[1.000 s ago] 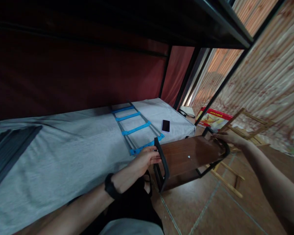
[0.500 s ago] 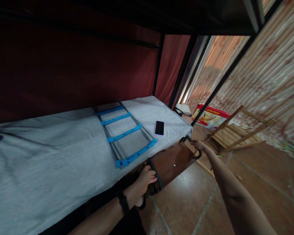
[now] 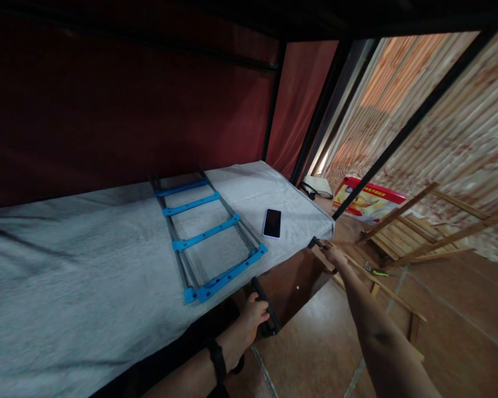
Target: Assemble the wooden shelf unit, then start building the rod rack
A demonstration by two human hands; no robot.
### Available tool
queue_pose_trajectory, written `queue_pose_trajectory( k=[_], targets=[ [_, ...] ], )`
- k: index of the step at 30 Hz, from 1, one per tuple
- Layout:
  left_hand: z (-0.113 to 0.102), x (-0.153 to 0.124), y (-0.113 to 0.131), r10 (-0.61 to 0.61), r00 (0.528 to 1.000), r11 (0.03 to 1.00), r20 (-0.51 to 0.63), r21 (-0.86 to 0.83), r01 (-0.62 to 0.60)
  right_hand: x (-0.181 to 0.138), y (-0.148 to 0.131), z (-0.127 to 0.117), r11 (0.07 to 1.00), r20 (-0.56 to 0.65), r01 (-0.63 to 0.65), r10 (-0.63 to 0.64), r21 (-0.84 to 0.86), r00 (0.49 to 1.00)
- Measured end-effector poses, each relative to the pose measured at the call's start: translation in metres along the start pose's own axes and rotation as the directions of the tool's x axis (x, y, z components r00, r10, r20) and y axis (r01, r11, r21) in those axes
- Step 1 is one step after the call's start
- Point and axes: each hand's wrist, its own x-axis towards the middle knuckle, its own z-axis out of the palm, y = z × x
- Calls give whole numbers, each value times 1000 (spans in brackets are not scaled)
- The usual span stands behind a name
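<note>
A dark brown wooden board with black metal end frames lies low beside the bed, partly under the mattress edge. My left hand is closed round the black frame at its near end. My right hand grips the black frame at its far end, arm stretched out. On the grey mattress lie a grey rack with blue crossbars and a phone, face up.
Black bunk-bed posts rise at the right. A wooden slatted frame leans on the tiled floor. A red box sits by the wall. Dark red curtain hangs behind the bed.
The board has gone down and in toward the bed, from level with the mattress to low and partly beneath its edge. Both hands kept their grip and followed it.
</note>
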Motion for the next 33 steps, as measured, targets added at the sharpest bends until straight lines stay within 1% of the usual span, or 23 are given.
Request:
queue_pose_trajectory(
  k=[3,5,7,10,13,15,19,21,27,30,33],
  targets=[
    [6,-1,0,4,998,1000,-63,29,-2,14,8,14,998,21,-54,54,-33,998],
    [7,-3,-2,35,993,999,-117,44,-30,19,14,22,996,24,-70,72,-54,997],
    [7,-4,-4,72,987,996,-145,65,-63,21,20,30,994,20,-84,85,-72,996],
    [4,-2,-7,93,986,992,-135,94,-81,21,25,40,990,2,-108,108,-93,994],
    [1,5,-3,108,990,987,-93,130,-96,18,23,49,985,-24,-130,128,-114,991],
    [1,10,2,87,993,984,-84,161,-73,16,20,54,982,-50,-140,135,-129,990],
    [2,16,8,16,993,976,-120,219,11,13,14,60,976,-99,-155,140,-155,985],
    [2,16,8,3,993,971,-118,238,26,11,13,63,974,-114,-157,139,-162,984],
    [-4,18,7,30,995,976,-96,219,-8,5,12,66,975,-141,-145,122,-169,982],
    [-6,19,8,26,996,980,-84,199,-9,5,11,66,979,-135,-133,113,-155,984],
    [-6,18,10,10,997,975,-82,224,8,6,8,66,980,-127,-135,117,-145,985]
  ],
)
